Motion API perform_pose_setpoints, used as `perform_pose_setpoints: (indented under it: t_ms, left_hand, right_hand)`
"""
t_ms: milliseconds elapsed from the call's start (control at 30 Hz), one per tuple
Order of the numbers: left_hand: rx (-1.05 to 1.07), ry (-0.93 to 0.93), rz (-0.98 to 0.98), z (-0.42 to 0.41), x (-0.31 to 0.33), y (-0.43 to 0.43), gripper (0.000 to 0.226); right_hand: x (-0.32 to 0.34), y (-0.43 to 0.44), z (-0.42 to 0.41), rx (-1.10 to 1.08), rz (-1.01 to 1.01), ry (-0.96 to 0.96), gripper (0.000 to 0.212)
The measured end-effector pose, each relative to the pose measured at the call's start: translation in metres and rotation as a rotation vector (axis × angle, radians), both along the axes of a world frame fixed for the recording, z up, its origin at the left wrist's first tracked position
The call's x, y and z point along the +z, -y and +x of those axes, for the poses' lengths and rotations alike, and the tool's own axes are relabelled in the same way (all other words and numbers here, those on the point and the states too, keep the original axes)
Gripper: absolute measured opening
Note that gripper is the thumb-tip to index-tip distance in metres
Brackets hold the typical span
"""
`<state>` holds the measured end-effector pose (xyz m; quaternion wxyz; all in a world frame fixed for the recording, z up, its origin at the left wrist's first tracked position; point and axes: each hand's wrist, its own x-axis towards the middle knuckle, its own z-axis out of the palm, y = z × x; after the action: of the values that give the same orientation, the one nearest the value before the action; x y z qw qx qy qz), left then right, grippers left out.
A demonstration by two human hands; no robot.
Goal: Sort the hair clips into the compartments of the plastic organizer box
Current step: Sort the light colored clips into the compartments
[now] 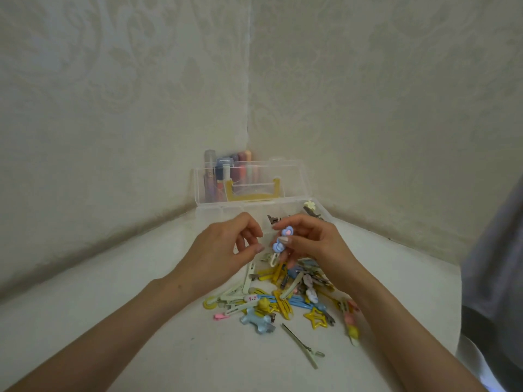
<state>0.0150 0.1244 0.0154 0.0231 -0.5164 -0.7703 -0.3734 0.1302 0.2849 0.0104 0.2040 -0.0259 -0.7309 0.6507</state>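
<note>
A clear plastic organizer box [203,215] stands open in the table's corner, its lid [294,176] upright. Dark clips [274,219] and a clip with a cream flower [309,206] lie in its right compartments. My right hand [308,239] pinches a blue heart-shaped hair clip [281,239] just in front of the box. My left hand [226,247] hovers beside it, fingers curled, thumb and forefinger close to the clip's lower end; I cannot tell whether they touch it. A pile of loose hair clips [283,295], yellow, blue, green and pink, lies under both hands.
Pens and markers [223,171] stand behind the box lid against the wall. A long green clip [304,346] lies apart at the front. Grey fabric [495,250] hangs at the right edge. Walls close the table on the left and back.
</note>
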Motion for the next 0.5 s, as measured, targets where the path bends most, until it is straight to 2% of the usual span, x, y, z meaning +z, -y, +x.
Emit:
perform_pose_setpoints:
  t_ms: [100, 200, 367, 500]
  left_hand:
    - [-0.025, 0.129, -0.073, 0.008, -0.0012, -0.0029, 0.015]
    - [-0.015, 0.147, -0.108, 0.0119, -0.0026, -0.0035, 0.01]
    - [0.039, 0.255, 0.037, 0.0092, 0.002, -0.0033, 0.002]
    - [0.043, 0.47, 0.147, 0.0049, 0.0058, -0.0025, 0.004]
  right_hand:
    - [0.001, 0.0004, -0.0004, -0.026, -0.026, -0.019, 0.008]
    - [0.0001, -0.0006, -0.0011, -0.044, -0.065, -0.029, 0.006]
    - [0.0004, -0.0014, -0.0016, -0.09, -0.062, -0.046, 0.009]
    - [0.0021, -0.0021, -0.0006, -0.071, -0.068, -0.065, 0.013]
